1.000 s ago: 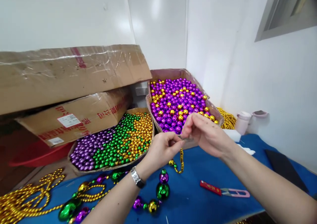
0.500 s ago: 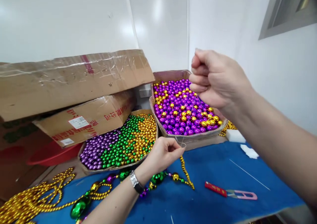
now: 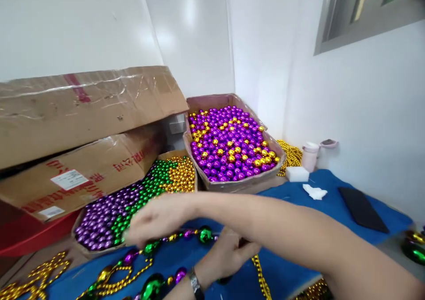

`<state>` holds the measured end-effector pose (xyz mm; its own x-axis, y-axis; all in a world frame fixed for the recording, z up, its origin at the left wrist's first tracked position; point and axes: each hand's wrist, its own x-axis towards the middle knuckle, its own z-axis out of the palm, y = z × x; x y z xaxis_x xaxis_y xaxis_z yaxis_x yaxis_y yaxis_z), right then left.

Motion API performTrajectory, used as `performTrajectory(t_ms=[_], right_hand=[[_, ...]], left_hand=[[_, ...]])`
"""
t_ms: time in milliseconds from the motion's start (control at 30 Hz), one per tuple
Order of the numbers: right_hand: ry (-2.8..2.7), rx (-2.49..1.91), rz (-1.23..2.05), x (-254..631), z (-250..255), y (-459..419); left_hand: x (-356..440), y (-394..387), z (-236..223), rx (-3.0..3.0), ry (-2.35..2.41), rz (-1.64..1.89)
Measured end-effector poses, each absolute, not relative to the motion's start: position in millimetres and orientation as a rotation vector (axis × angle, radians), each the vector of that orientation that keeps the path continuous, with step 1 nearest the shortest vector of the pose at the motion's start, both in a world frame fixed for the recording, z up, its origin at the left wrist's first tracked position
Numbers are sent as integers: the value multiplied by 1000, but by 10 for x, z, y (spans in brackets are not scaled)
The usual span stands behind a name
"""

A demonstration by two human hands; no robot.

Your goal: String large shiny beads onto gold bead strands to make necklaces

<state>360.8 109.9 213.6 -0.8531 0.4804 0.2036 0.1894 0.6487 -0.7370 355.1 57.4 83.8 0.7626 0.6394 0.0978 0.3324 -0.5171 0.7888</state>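
My right hand [image 3: 159,216] is blurred, its fingers curled together in front of the box of small purple, green and gold beads [image 3: 102,222]. Whatever it pinches cannot be made out. Below the right forearm, my left hand [image 3: 227,251], with a watch [image 3: 195,282] at the wrist, has thumb and fingers closed; a thin thread was in this pinch a moment ago, but no thread shows now. Beside and behind the left hand runs a garland of green, gold and purple balls [image 3: 152,286]. A gold bead strand [image 3: 260,278] hangs down just right of that hand.
A box of larger purple and gold balls [image 3: 226,145] stands behind. Cardboard flaps [image 3: 99,109] lean at left above a red basin [image 3: 43,236]. On the blue cloth [image 3: 285,264] lie a white block [image 3: 297,174], crumpled white tissue [image 3: 314,192] and a dark flat rectangle [image 3: 363,209].
My right hand has swept from high on the right down to the left, its forearm now crossing over the left hand. My left hand is lower in view. The view has turned rightward.
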Motion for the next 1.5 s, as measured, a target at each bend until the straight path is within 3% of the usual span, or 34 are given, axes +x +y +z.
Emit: performTrajectory(t_ms=[67,133,167,400,567,833,1067,1267,1367,1500], right_hand=[[-3010,-650,620,3522,1998,1113],[-2932,-749,38,3686,1888,1081],[-2771,-750,-89,3852,1839,1042],[-2232,-1120,195,5105,1332,521],[-2155,-1213,389,5139,1010,309],[-2289,-1236,363,5000,950,48],[-1692,-1132,1029,5088,840,286],[-1790,-957,1531,4939,504,495],[-1910,-958,1504,4946,509,503],[-2002,-1156,967,5040,721,433]], left_hand=[[3513,568,831,2084,709,550],[3443,587,815,1986,742,659],[3402,602,805,1931,774,718],[3191,695,852,1703,861,795],[3196,674,932,1567,864,786],[3118,681,904,1355,858,784],[3098,576,1094,2158,771,872],[3079,625,1170,2532,490,923],[3050,632,1120,2620,475,943],[3032,598,1042,2510,690,955]])
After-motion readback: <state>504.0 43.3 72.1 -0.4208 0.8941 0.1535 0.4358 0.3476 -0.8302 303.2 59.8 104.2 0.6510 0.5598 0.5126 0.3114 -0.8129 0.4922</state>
